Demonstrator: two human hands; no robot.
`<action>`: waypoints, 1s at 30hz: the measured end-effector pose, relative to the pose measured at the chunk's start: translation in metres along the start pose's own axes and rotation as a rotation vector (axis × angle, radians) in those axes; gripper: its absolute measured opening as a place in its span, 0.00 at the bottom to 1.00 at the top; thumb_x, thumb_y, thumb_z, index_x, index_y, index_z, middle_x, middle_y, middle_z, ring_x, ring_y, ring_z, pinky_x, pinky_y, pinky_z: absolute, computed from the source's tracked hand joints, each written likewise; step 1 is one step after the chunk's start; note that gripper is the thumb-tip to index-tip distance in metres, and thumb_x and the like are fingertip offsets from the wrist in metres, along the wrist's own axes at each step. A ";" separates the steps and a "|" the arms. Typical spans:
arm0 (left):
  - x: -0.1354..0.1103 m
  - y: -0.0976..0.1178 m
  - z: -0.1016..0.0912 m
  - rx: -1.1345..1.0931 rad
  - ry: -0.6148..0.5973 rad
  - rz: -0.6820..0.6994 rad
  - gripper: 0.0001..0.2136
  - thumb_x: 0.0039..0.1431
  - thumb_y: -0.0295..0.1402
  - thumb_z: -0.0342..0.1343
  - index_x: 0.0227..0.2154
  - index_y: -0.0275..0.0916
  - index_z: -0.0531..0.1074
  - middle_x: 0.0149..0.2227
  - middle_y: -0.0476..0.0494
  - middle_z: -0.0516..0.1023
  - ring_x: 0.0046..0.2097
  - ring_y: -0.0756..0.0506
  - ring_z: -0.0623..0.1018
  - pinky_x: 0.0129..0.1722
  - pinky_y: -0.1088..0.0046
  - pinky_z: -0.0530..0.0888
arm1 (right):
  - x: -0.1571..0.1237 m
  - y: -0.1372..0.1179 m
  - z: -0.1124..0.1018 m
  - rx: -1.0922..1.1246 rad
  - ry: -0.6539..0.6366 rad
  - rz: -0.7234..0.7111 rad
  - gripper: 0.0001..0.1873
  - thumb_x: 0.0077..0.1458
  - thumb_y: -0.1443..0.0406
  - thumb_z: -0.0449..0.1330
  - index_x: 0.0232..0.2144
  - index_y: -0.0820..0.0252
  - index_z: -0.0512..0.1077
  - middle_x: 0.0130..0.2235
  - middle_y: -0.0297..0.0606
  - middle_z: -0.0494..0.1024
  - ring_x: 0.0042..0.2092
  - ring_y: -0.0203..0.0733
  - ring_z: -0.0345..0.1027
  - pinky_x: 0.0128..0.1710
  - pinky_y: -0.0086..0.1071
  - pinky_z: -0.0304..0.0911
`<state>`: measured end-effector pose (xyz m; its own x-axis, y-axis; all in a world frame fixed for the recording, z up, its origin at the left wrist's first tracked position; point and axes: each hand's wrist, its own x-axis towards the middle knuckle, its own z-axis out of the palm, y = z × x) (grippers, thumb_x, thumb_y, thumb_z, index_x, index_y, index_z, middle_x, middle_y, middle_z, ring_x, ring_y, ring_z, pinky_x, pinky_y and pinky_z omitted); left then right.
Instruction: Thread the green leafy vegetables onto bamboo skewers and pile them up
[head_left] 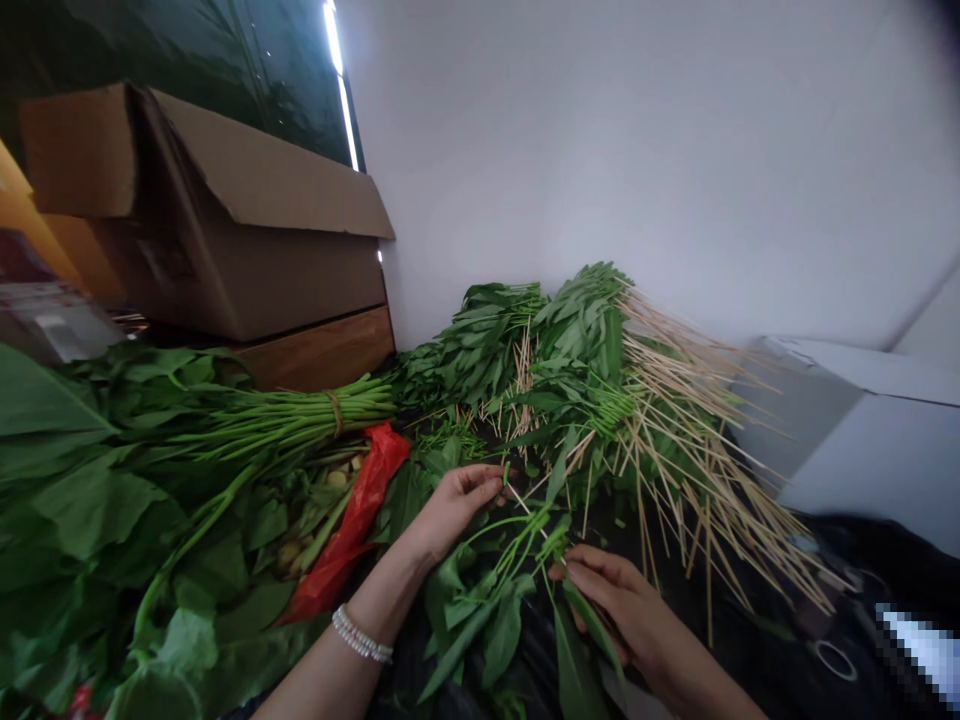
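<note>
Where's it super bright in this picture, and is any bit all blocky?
Head view: the glare is a thin bright strip beside the pale wall; head view, lower right: a blocky, pixelated patch; head view, middle and bottom: the left hand and right hand look fairly dim.

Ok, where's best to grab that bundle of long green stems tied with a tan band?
Probably around the tan band, from above: the green stems are gathered tightly there with their top side uncovered, while broad green leaves spread loosely leftward.
</note>
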<state>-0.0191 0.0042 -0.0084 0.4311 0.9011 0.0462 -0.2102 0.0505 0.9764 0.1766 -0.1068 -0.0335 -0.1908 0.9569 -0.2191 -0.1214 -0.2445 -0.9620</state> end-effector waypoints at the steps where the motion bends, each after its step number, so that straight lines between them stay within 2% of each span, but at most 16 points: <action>1: 0.000 0.000 0.000 0.013 0.000 -0.003 0.17 0.47 0.39 0.66 0.38 0.35 0.79 0.31 0.45 0.80 0.30 0.52 0.74 0.36 0.77 0.69 | 0.000 0.000 0.001 -0.017 0.019 0.013 0.26 0.48 0.44 0.60 0.32 0.62 0.69 0.16 0.25 0.66 0.11 0.23 0.45 0.12 0.22 0.35; 7: -0.002 0.000 0.000 0.043 -0.034 -0.039 0.18 0.45 0.39 0.67 0.38 0.34 0.79 0.32 0.44 0.80 0.30 0.51 0.74 0.35 0.77 0.69 | 0.000 0.000 0.002 -0.033 0.036 0.027 0.30 0.45 0.41 0.59 0.33 0.63 0.69 0.17 0.27 0.69 0.11 0.24 0.46 0.11 0.22 0.37; 10: -0.001 0.000 0.000 0.032 0.005 -0.036 0.17 0.44 0.38 0.68 0.36 0.34 0.79 0.31 0.43 0.80 0.30 0.51 0.75 0.36 0.76 0.70 | 0.001 0.001 0.002 -0.039 0.074 0.033 0.29 0.45 0.42 0.60 0.34 0.63 0.69 0.17 0.27 0.68 0.11 0.24 0.47 0.11 0.22 0.36; 13: 0.000 0.001 -0.001 0.015 0.020 -0.032 0.17 0.47 0.39 0.66 0.38 0.35 0.79 0.32 0.43 0.81 0.30 0.51 0.74 0.35 0.76 0.69 | 0.001 0.001 0.001 -0.039 0.087 -0.005 0.27 0.47 0.44 0.60 0.34 0.63 0.70 0.16 0.26 0.67 0.11 0.24 0.48 0.11 0.22 0.35; 17: 0.000 0.001 -0.002 0.032 -0.017 0.005 0.18 0.50 0.39 0.64 0.42 0.35 0.77 0.33 0.43 0.81 0.30 0.51 0.74 0.34 0.76 0.69 | 0.000 0.002 0.000 -0.056 0.082 -0.008 0.28 0.47 0.43 0.59 0.34 0.63 0.70 0.17 0.27 0.68 0.11 0.24 0.47 0.11 0.22 0.36; 22: 0.001 -0.001 -0.003 0.018 0.010 0.025 0.14 0.48 0.39 0.66 0.36 0.35 0.76 0.31 0.44 0.81 0.28 0.52 0.75 0.33 0.77 0.70 | 0.000 0.002 0.002 -0.062 0.088 0.011 0.30 0.45 0.41 0.59 0.35 0.63 0.70 0.17 0.26 0.68 0.11 0.24 0.47 0.11 0.22 0.37; 30: 0.002 -0.001 -0.004 0.037 0.032 0.025 0.14 0.47 0.37 0.67 0.35 0.35 0.77 0.30 0.44 0.81 0.28 0.52 0.75 0.32 0.77 0.70 | 0.000 0.004 0.001 -0.056 0.078 -0.002 0.29 0.47 0.43 0.59 0.34 0.63 0.69 0.17 0.27 0.69 0.11 0.24 0.48 0.11 0.22 0.36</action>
<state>-0.0216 0.0073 -0.0098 0.3974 0.9154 0.0642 -0.1879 0.0127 0.9821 0.1749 -0.1076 -0.0372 -0.1138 0.9672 -0.2269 -0.0669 -0.2354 -0.9696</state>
